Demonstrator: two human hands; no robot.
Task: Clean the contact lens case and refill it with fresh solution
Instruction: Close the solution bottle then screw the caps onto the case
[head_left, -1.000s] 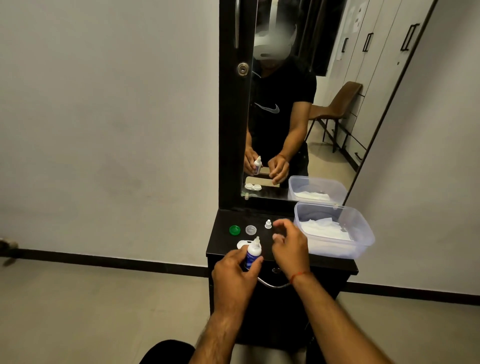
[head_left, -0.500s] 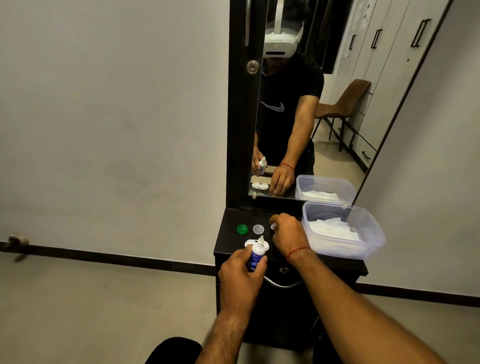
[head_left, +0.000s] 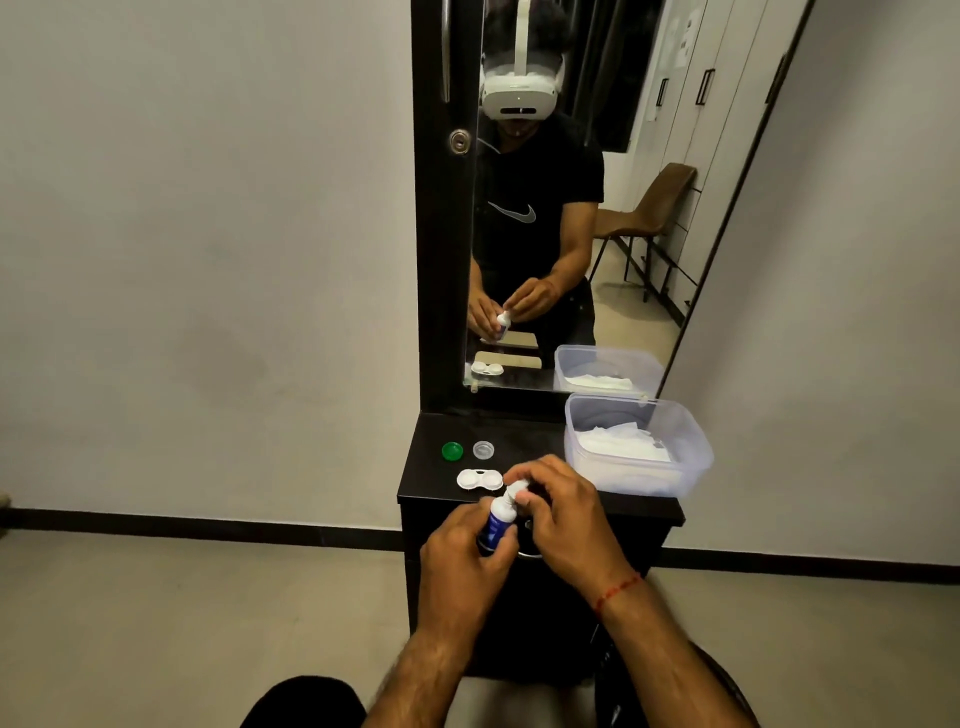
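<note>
Plain grey walls, black tabletop (head_left: 530, 441) under a tall mirror (head_left: 613, 322), swoosh logo (head_left: 511, 212) on the reflected tee. At the back a green cap (head_left: 451, 451) and a clear cap (head_left: 483, 450) sit side by side, with the white lens case (head_left: 479, 479) just in front. The left hand (head_left: 462, 561) grips the solution bottle (head_left: 497, 525), blue label unreadable; the right hand (head_left: 566, 525) has its fingers (head_left: 540, 467) pinching the white tip. Far right, a clear tub (head_left: 696, 457) of tissues.
</note>
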